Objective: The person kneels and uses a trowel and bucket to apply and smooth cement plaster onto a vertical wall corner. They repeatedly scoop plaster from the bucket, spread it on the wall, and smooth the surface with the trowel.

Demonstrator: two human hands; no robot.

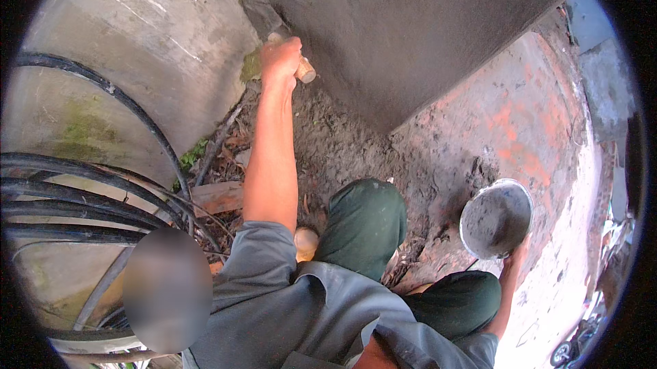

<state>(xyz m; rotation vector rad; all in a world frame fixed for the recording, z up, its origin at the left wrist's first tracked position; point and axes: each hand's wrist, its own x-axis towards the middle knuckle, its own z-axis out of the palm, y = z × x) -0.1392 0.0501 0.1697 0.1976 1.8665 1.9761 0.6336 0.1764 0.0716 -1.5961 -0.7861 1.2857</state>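
My left arm reaches forward, and my left hand (280,61) is closed round the handle of a wooden-handled trowel (307,71). The trowel is at the inner corner where the dark, freshly plastered grey wall (404,34) meets the paler wall (157,34). Its blade is hard to make out against the grey. Low on the right, my right hand (517,254) grips the near rim of a round bowl (463,222). Grey wet mortar (498,222) lies in the bowl, which is tilted a little toward me. My fingers there are partly hidden under the bowl.
Several thick black hoses or cables (89,208) curve along the left wall. Dry leaves, a broken brick (217,198) and a small green plant (195,153) lie at its foot. Mortar-smeared reddish ground (506,123) spreads to the right. My bent knees (366,225) are between my arms.
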